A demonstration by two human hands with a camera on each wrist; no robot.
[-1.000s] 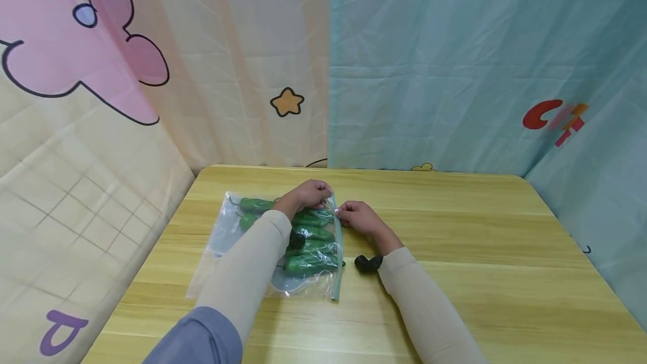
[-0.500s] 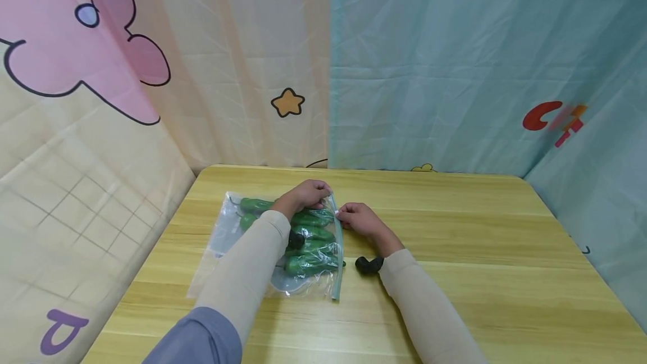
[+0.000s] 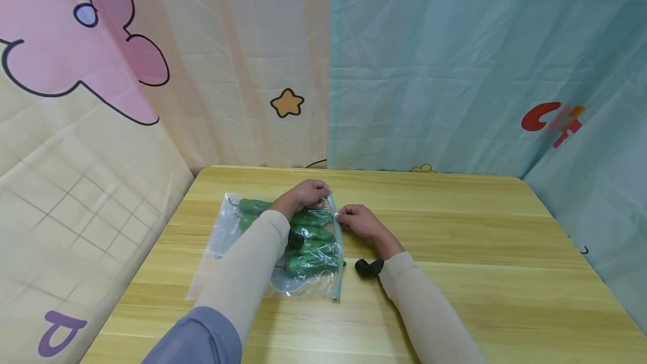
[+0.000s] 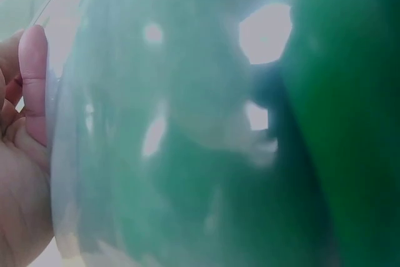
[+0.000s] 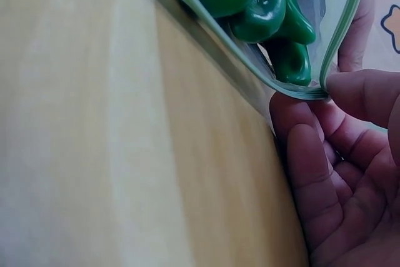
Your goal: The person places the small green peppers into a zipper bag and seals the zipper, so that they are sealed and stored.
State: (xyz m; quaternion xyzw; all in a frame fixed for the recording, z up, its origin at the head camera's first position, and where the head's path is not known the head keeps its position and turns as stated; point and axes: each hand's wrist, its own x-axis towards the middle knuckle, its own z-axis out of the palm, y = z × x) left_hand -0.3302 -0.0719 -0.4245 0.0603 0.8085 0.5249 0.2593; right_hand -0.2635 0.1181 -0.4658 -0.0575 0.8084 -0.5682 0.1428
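A clear zip bag with a pale green zip strip lies on the table, its mouth to the right. Several green peppers are inside it. My left hand reaches over the bag and grips its far corner by the strip. With thumb and fingers, my right hand pinches the strip at a small white piece that looks like a slider. In the right wrist view the bag's mouth gapes beside that pinch, peppers visible within. The left wrist view is mostly blurred plastic, with part of the left hand at its edge.
The wooden table extends to the right of both arms. Black wrist-worn pieces sit under the left wrist and beside the right wrist. Printed cloth curtains stand behind the table and at its sides.
My right hand has slid very slightly toward me along the zip strip, the white piece with it. The left hand and the bag look almost still.
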